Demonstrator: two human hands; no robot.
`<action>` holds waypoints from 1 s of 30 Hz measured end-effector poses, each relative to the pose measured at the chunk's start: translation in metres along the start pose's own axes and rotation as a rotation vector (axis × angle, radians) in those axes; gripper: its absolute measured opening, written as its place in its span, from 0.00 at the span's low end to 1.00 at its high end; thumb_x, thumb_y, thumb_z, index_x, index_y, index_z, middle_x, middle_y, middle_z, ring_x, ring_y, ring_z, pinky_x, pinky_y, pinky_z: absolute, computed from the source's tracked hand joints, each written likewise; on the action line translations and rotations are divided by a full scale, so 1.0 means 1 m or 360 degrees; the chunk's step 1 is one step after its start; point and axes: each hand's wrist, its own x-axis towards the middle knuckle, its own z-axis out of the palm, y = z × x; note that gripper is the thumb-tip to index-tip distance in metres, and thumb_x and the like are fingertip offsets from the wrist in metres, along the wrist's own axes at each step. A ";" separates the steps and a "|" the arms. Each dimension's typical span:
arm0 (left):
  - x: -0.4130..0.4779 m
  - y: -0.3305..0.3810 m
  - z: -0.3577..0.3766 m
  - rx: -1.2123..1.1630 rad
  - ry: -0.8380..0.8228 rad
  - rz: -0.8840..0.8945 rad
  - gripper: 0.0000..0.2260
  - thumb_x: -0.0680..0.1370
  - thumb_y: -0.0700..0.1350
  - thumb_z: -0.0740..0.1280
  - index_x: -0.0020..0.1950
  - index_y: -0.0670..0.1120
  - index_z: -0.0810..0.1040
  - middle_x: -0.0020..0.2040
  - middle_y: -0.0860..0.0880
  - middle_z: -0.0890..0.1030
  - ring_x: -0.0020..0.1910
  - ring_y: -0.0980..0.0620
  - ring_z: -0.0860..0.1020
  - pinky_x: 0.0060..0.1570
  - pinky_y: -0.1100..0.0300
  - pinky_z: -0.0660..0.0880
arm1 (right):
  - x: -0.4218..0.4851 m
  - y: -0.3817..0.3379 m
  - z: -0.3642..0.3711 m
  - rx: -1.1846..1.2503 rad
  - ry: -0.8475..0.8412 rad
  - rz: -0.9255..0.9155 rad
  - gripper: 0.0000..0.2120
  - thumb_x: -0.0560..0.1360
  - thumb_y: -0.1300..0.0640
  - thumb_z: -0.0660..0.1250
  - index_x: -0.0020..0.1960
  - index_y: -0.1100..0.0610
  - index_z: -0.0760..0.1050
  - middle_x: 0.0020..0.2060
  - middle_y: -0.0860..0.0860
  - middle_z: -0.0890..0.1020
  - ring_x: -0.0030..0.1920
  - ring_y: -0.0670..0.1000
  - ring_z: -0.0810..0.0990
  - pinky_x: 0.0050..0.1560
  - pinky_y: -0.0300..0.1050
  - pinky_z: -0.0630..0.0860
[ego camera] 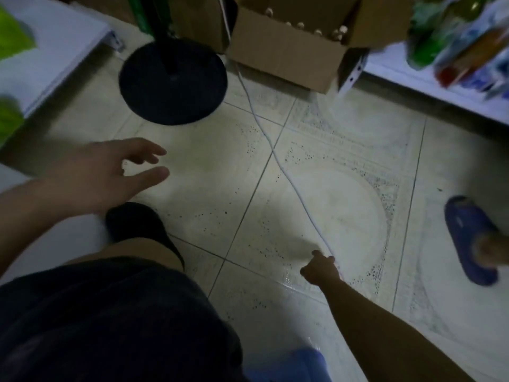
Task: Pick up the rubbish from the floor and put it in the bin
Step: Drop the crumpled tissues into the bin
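A piece of shiny clear plastic film (292,283) lies flat on the tiled floor near the middle. My right hand (321,267) is down at floor level with its fingers curled onto the film's far edge, beside the white cable. My left hand (110,172) hovers above the floor at the left, palm down, fingers spread and holding nothing. No bin shows in this view. A blurred blue thing with clear plastic over it (300,362) sits at the bottom edge; I cannot tell what it is.
A thin white cable (275,158) runs diagonally across the tiles. A black round fan base (173,81) and an open cardboard box (289,51) stand at the back. White shelves flank both sides. A foot in a blue slipper (468,241) is at the right, my black-slippered foot (135,224) at the left.
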 end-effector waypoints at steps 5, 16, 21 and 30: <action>0.020 0.014 0.022 0.0128 -0.0215 0.0138 0.22 0.66 0.75 0.58 0.57 0.72 0.71 0.51 0.72 0.77 0.53 0.74 0.72 0.48 0.66 0.71 | 0.006 0.014 0.043 0.0027 0.0123 0.0051 0.22 0.73 0.56 0.65 0.65 0.57 0.66 0.64 0.61 0.68 0.58 0.58 0.75 0.59 0.49 0.76; -0.008 -0.001 0.024 0.0153 -0.0213 -0.0142 0.13 0.75 0.57 0.66 0.59 0.60 0.75 0.51 0.61 0.79 0.55 0.58 0.77 0.53 0.58 0.73 | -0.010 -0.086 0.038 0.0641 0.0253 -0.0624 0.11 0.73 0.53 0.68 0.51 0.60 0.77 0.46 0.55 0.81 0.41 0.49 0.75 0.44 0.42 0.71; -0.041 0.006 0.004 0.0075 -0.0049 -0.0222 0.14 0.75 0.56 0.66 0.60 0.57 0.76 0.54 0.57 0.80 0.55 0.57 0.77 0.53 0.60 0.72 | -0.075 -0.180 -0.029 0.0835 0.0392 -0.1175 0.10 0.74 0.53 0.67 0.49 0.59 0.76 0.36 0.49 0.75 0.36 0.49 0.73 0.38 0.39 0.70; -0.135 0.029 -0.060 0.0048 0.0427 -0.0269 0.15 0.76 0.54 0.67 0.62 0.53 0.76 0.55 0.54 0.80 0.56 0.55 0.77 0.55 0.60 0.72 | -0.252 -0.250 -0.116 0.0824 0.0464 -0.1911 0.06 0.70 0.59 0.68 0.37 0.55 0.72 0.32 0.46 0.75 0.32 0.44 0.71 0.29 0.27 0.67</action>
